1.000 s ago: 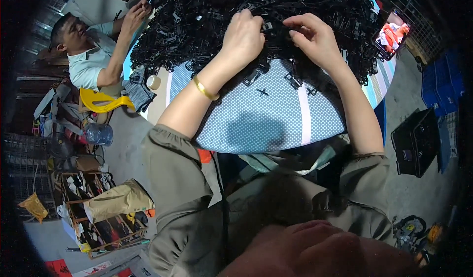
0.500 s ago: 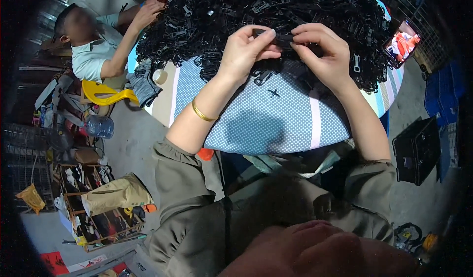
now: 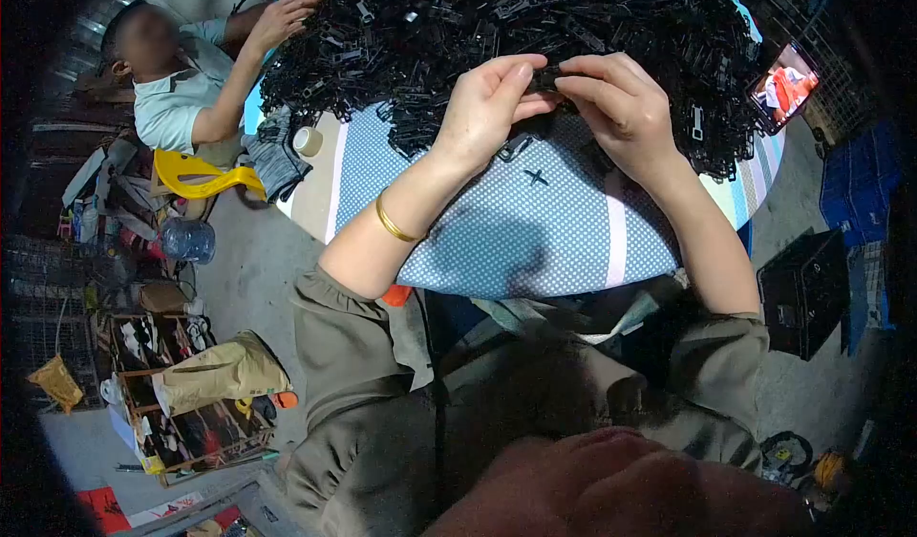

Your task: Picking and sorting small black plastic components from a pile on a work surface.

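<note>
The head view looks down on a round worktop (image 3: 535, 241) covered in a blue dotted cloth with pale stripes. A big heap of small black plastic parts (image 3: 535, 31) fills its far half.

The person's left hand (image 3: 487, 107) and right hand (image 3: 621, 107) meet at the near edge of the heap, raised a little above the cloth. Both hands close their fingertips on one small black part (image 3: 546, 80), which sits between them: the left grip pinches it from the left, thumb against fingers, and the right grip pinches it from the right. A gold bangle (image 3: 394, 224) circles the left wrist.

One loose black cross-shaped piece (image 3: 536, 177) lies alone on the cloth just below the hands.

At the far left, a second person in a pale shirt sits by the worktop with a hand (image 3: 284, 16) reaching into the heap. A roll of tape (image 3: 308, 141) lies on the worktop's left rim. A yellow plastic object (image 3: 201, 176) is near it, and a clear water bottle (image 3: 186, 240) lies on the floor below. At the far right edge of the worktop, a small lit screen (image 3: 788, 83) is propped.
</note>
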`<state>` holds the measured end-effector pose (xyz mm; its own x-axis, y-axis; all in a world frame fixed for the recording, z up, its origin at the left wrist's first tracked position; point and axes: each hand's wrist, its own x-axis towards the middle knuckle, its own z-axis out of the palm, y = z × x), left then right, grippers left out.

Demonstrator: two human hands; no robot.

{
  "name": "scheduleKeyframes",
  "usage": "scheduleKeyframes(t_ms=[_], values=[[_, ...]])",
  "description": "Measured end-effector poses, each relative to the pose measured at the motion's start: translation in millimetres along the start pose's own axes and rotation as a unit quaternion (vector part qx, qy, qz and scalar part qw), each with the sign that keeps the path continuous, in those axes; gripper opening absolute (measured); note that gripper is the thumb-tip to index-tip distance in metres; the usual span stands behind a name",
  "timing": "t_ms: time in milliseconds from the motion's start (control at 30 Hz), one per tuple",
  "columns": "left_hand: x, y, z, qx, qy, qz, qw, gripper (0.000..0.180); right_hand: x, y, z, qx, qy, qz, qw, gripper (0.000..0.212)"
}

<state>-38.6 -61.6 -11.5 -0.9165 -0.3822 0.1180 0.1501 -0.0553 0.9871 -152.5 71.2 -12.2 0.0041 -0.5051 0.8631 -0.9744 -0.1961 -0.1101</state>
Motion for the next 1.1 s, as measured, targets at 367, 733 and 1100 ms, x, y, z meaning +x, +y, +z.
scheduleKeyframes(t_ms=[367, 733, 1100], values=[[0.1, 5.3, -6.9, -0.073, -0.047, -0.054, 0.995, 0.03, 0.4, -5.2, 3.9, -0.01, -0.008, -0.023, 1.0, 0.028], [-0.7, 1.1, -8.8, -0.098, -0.052, -0.081, 0.991, 0.031, -2.2, -10.6, 7.1, -0.051, -0.024, -0.019, 0.998, 0.029], [3.8, -4.4, -11.1, -0.173, -0.092, -0.05, 0.979, 0.037, 6.7, 4.7, -3.6, -0.031, -0.017, -0.011, 0.999, 0.024]])
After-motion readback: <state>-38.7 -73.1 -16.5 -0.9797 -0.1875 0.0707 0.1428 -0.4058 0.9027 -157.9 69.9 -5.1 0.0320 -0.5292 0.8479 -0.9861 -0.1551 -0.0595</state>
